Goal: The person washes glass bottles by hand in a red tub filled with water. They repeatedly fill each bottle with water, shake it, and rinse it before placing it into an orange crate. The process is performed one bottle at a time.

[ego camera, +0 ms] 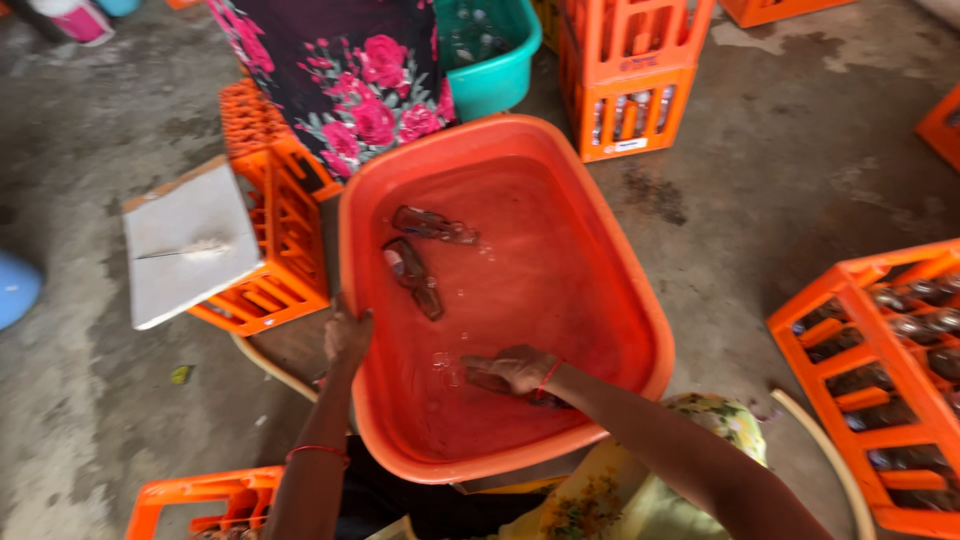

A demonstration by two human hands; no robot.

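On grey concrete floor [780, 170], our left hand [347, 337] grips the orange plastic tub [640, 300] rim while our right hand [515, 370] closes around a wet brown glass bottle [490, 381], probably slippery and fragile, best held at its body.

A single head-worn camera looks steeply down from above the person's own arms, which enter from the bottom edge, onto an orange plastic tub [620, 300] that fills the middle of the frame at close range. It faces forward and down across the wet concrete floor [790, 170], taking in orange bottle crates [625, 95] at the far side and at the right edge. There is no second view to overlap with it.
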